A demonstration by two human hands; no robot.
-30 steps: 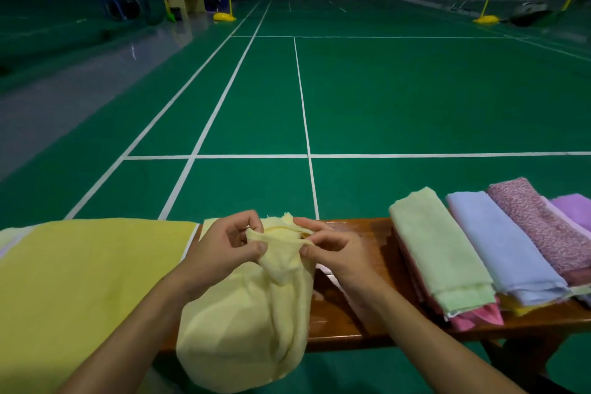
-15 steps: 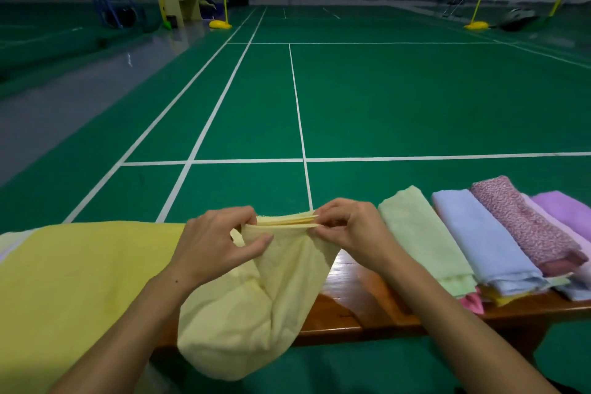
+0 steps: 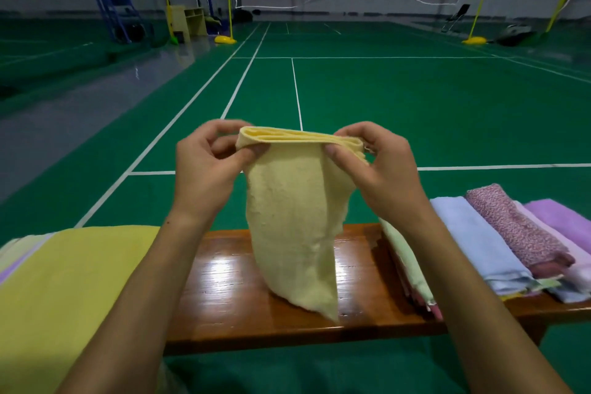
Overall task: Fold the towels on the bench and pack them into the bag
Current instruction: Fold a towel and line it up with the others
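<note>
1. the pale yellow towel [image 3: 292,217] is hanging between the two hands, its folded top edge stretching level from one to the other and its layers showing along that edge.
2. the left hand [image 3: 208,169] is pinching the towel's left top corner, thumb pressing on the near face and fingers curling behind.
3. the right hand [image 3: 380,169] is pinching the right top corner the same way, thumb lying on the near side.
4. below both hands the towel is dropping down, its lower end hanging in front of the wooden bench [image 3: 230,297]; whether it is touching the wood cannot be told.
5. right of the right hand, a row of folded towels [image 3: 479,243] is lying on the bench: light green, light blue, speckled pink and lilac.
6. left of the left forearm, a broad yellow cloth [image 3: 64,297] is covering that end of the bench.
</note>
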